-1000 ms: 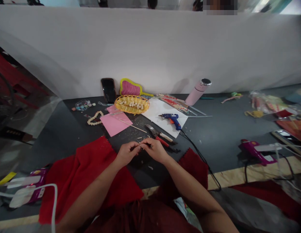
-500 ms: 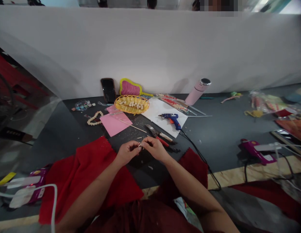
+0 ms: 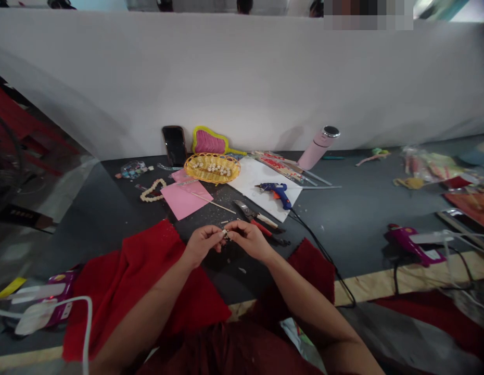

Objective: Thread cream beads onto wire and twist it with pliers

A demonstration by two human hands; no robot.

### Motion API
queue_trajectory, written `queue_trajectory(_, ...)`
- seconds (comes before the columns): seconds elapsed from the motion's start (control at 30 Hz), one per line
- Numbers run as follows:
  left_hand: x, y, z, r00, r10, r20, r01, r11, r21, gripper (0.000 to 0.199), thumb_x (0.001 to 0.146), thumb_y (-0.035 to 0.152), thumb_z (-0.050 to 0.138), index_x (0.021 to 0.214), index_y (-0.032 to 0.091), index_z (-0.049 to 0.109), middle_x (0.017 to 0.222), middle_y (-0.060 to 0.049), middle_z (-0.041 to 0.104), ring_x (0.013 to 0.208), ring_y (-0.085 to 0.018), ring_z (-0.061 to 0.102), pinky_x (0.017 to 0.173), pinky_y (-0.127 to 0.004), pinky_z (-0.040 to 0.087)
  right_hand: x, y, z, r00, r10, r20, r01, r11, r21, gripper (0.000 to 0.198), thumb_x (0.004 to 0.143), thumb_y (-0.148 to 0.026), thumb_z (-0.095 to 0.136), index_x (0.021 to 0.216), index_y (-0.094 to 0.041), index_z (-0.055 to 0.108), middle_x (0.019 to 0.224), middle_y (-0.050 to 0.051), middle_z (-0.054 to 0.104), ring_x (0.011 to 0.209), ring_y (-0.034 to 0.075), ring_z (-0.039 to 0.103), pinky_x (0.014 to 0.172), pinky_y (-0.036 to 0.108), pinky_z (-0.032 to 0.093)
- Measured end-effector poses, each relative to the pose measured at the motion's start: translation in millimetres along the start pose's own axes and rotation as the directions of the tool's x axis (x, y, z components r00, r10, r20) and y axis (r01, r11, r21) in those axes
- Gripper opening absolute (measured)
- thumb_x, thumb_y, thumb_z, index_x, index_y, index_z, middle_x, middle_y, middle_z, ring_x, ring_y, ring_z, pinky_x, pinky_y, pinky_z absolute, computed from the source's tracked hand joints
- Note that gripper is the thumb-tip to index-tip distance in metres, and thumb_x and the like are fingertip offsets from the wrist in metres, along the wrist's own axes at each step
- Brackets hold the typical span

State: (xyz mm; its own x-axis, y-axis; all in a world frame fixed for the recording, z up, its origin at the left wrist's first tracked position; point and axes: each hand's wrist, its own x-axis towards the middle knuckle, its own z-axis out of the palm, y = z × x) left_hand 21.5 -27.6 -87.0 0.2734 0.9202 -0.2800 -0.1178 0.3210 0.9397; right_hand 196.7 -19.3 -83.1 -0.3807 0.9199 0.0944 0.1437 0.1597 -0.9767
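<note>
My left hand (image 3: 204,244) and my right hand (image 3: 247,238) meet above the dark table, fingertips pinched together. Between them is a small pale piece (image 3: 225,234), too small to name, gripped from both sides and partly hidden by the fingers. Just beyond the right hand lie pruning shears (image 3: 252,214) with red and white handles. Pale crumbs and short bits are scattered on the table near the fingertips. Farther back, a yellow woven basket (image 3: 190,169) holds several small pale pieces.
A blue glue gun (image 3: 279,194) rests on white paper (image 3: 245,175), its cord trailing toward the front edge. Pink paper (image 3: 185,200), a string of pale beads (image 3: 144,198), a phone (image 3: 174,146) and a pink flask (image 3: 315,151) stand around. Red cloth (image 3: 148,260) covers the left front.
My fingers have shifted slightly around the small pale piece, and more of it shows between the fingertips. Things on the table have stayed where they were.
</note>
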Motion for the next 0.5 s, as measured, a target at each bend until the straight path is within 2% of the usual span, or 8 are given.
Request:
queue_trajectory(0.13,0.1,-0.7,-1.1,0.997,-0.064,0.039,0.067,0.995,-0.075,0.026,0.071,0.036,0.069,0.071,0.012,0.06,0.062,-0.001,0.065,0.043,-0.006,0.052,0.046,-0.018,0.042,0.0,0.3,0.7,0.996,-0.091,0.005,0.091,0.993,-0.071,0.018,0.084,-0.032,0.057,0.096,-0.021,0.066,0.091,0.003,0.066,0.085,0.016,0.06,0.078,0.029,0.046)
queue_trajectory(0.3,0.0,-2.1,-1.5,0.997,-0.052,0.059,0.057,0.995,-0.085,0.025,0.072,0.035,0.069,0.071,0.011,0.06,0.063,-0.002,0.065,0.043,-0.005,0.052,0.046,-0.018,0.042,-0.1,4.0,3.0,0.99,-0.136,-0.047,0.132,0.988,-0.084,0.017,0.085,-0.032,0.058,0.095,-0.022,0.067,0.088,0.003,0.066,0.083,0.015,0.061,0.076,0.028,0.048)
queue_trajectory(0.5,0.3,-3.8,-2.3,0.997,-0.027,0.067,0.031,0.998,-0.057,0.025,0.073,0.035,0.068,0.073,0.011,0.062,0.064,-0.001,0.065,0.045,-0.006,0.053,0.046,-0.018,0.043,0.1,2.8,1.8,0.98,-0.193,-0.043,0.188,0.977,-0.1,0.015,0.086,-0.031,0.057,0.092,-0.022,0.068,0.081,0.002,0.066,0.075,0.014,0.061,0.071,0.027,0.047)
